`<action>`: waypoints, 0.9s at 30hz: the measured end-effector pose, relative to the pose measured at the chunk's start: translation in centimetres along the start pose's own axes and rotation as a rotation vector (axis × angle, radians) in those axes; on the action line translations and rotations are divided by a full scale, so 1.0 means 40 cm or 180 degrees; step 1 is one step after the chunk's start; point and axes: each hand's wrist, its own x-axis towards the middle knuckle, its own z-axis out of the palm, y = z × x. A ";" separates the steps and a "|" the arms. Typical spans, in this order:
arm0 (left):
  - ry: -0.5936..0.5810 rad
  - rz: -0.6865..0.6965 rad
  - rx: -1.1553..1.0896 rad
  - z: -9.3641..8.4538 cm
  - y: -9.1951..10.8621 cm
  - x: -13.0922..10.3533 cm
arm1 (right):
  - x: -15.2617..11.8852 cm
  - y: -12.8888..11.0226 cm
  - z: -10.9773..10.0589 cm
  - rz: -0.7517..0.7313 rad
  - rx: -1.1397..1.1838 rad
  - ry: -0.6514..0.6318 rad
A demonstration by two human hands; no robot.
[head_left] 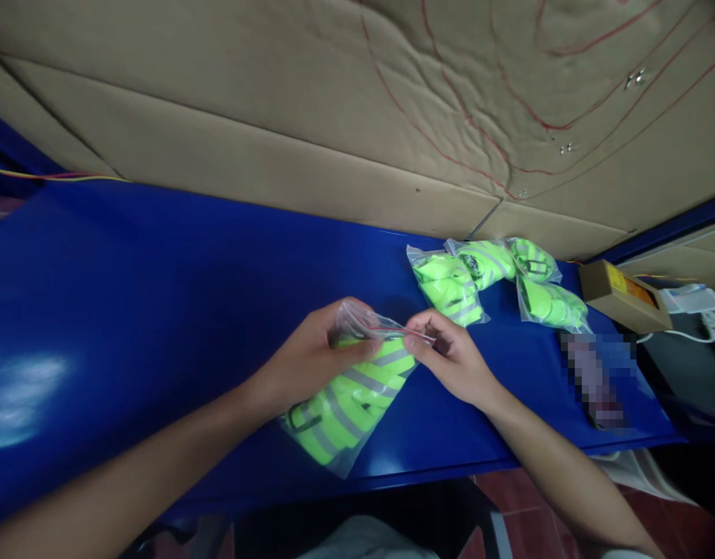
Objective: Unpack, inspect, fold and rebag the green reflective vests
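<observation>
Thumb and fingers [420, 343] of the right hand [453, 359] are pinching the right end of a red-lined seal [386, 329], while the left hand [310, 349] is gripping the other side of the same clear bag [366, 388], its thumb lying across the front. Yellow-green fabric with grey bands [331, 431] is filling this bag, which is slanting, mouth pointing toward one o'clock and bottom edge toward seven; its lowest corner is hanging or resting, I cannot tell which, just beside the near edge of the bench [159, 264]. Taking the bag as the dial's centre, the bench is stretching widest toward nine and ten, and a cardboard panel [334, 167] is bounding it at twelve. Between one and two, room is looking tighter: four similar filled bags [447, 289] are lying there, the nearest just beyond the right hand. A cardboard box [619, 299] is sitting past them at two, and a pixel-masked item [595, 380] is lying at three. The left forearm is slanting up from eight o'clock, the right from four, both hands turning inward
</observation>
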 end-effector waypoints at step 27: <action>-0.0223 -0.0175 0.0348 -0.017 0.016 0.007 | 0.001 -0.012 -0.039 0.0542 0.0325 -0.0642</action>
